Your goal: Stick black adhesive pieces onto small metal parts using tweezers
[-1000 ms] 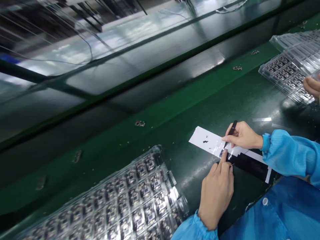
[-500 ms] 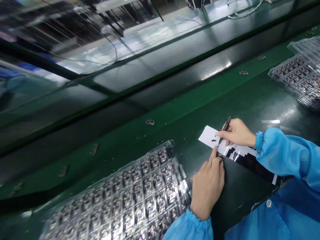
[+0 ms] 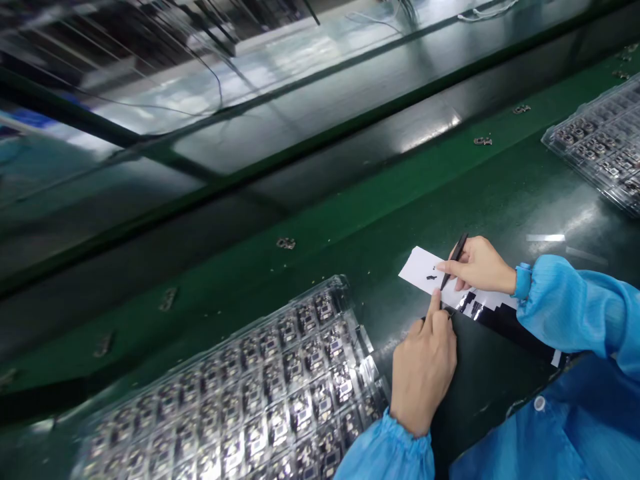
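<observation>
My right hand [image 3: 480,265] pinches black tweezers [image 3: 454,260], their tips pointing down at a white backing sheet [image 3: 417,267]. Small black pieces [image 3: 431,277] lie on that sheet, and black strips cover its lower right stretch. My left hand [image 3: 424,363] has its index finger stretched out, the tip at the sheet's near edge beside the tweezer tips. Its other fingers are curled under; a thin dark thing shows by them, too small to name. Left of this hand is a clear plastic tray [image 3: 345,283] filled with rows of small metallic electronic parts.
A second clear tray [image 3: 555,137] of similar parts stands at the right. Loose small parts [image 3: 286,244] lie along the green belt [image 3: 370,180] beyond the work surface. A shiny strip [image 3: 546,238] lies past my right wrist. A metal rail [image 3: 310,147] runs behind the belt.
The view has shifted slightly. The tweezers remain in my right hand over the sheet, and my left index fingertip stays at its edge. A bit of a hand at the far right edge is gone from view.
</observation>
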Motion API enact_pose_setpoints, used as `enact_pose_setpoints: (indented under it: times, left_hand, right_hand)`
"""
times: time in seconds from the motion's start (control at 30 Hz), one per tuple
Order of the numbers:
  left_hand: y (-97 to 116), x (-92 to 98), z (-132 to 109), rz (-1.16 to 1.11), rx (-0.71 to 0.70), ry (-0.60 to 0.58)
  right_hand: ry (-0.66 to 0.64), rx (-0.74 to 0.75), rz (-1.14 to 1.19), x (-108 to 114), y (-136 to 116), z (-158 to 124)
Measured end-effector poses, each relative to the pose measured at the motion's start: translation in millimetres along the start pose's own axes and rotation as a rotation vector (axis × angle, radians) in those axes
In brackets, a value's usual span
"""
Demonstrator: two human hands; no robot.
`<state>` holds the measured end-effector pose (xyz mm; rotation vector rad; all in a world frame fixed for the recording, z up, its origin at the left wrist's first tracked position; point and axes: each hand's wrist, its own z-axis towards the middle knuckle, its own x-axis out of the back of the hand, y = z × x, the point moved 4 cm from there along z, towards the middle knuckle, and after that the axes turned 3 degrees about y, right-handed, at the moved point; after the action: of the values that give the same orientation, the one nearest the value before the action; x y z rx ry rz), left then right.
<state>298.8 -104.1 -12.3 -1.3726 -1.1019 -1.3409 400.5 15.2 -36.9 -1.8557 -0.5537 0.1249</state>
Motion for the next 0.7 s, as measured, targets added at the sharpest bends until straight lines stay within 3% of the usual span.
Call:
enact_pose_setpoints:
  times: [0.5,0.63,0.7]
  left_hand:
    - [-2.1,-1.0,-1.0,-0.052,0.021,0.015]
    - [-9.1,-3.7,-4.2,-0.271,0.09,0.045]
    - [-19.1,-3.9,-7.5,-0.517,0.223,0.088]
  right_hand:
    - [-0.021,-0.006,0.1,-2.2,-5.1,-2.1]
    - [0.006,-0.073,0.203,-2.9,-6.1,-2.4]
    - [0.032,-0.092,0.268,1.1,-6.8,1.6]
